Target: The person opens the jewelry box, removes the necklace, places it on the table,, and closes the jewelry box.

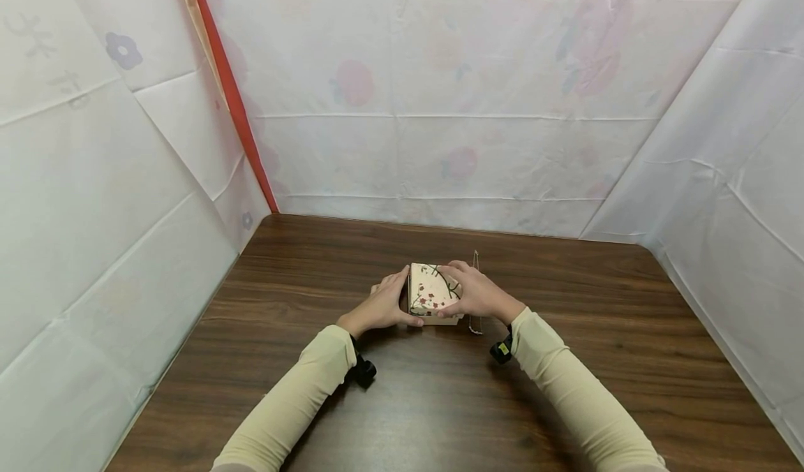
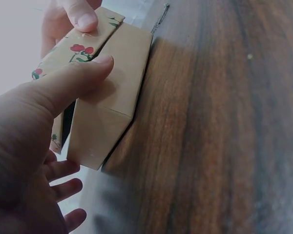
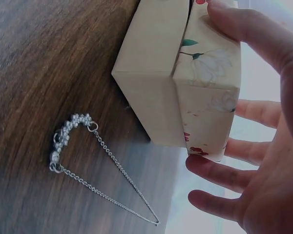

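A small cream box stands on the brown table, its lid (image 1: 427, 289) printed with red flowers and dark branches. The plain base (image 2: 122, 73) shows below the lid; a dark gap opens between them toward the left side, so the lid sits slightly tilted. My left hand (image 1: 380, 307) holds the box from the left, thumb across the base's near side. With thumb and fingers on opposite sides, my right hand (image 1: 479, 295) grips the lid. Beside the box on the right lies a silver chain with a cluster of sparkling stones (image 3: 64, 135). The box's inside is hidden.
The wood-grain table (image 1: 301, 276) stretches around the box. White printed sheets (image 1: 427, 95) form walls at the back and both sides, with a red strip (image 1: 232, 91) at the left corner. Black cameras (image 1: 364, 371) are strapped at both wrists.
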A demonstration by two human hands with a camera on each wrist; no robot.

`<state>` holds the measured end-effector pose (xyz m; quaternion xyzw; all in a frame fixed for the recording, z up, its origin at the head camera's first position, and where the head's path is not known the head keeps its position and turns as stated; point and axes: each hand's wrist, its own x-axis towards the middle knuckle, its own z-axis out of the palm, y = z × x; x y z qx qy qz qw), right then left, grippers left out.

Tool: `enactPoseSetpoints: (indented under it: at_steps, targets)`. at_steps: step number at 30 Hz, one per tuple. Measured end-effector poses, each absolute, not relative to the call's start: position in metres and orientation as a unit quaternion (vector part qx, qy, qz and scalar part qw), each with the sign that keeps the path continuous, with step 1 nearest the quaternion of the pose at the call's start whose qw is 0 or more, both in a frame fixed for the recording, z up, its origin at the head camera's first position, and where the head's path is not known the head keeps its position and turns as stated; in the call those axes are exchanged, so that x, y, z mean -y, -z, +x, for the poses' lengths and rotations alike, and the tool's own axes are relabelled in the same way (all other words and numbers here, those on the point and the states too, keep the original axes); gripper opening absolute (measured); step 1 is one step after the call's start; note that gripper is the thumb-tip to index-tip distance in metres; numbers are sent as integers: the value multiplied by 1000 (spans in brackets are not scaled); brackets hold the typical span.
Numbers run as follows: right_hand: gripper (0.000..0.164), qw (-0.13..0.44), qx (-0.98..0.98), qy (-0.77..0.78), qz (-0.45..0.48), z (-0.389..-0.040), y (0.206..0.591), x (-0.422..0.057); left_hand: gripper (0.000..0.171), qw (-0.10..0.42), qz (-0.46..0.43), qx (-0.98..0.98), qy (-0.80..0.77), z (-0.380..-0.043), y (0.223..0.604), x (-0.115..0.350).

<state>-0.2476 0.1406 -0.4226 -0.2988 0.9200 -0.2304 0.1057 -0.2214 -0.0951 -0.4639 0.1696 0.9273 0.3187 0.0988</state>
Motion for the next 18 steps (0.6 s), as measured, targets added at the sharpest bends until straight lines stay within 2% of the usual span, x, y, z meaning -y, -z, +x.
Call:
enactPoseSetpoints:
  at_steps: [18]
  targets:
    - [96, 121, -921, 212, -304, -249, 425, -135, 125, 94, 174, -925, -325, -221, 464, 96]
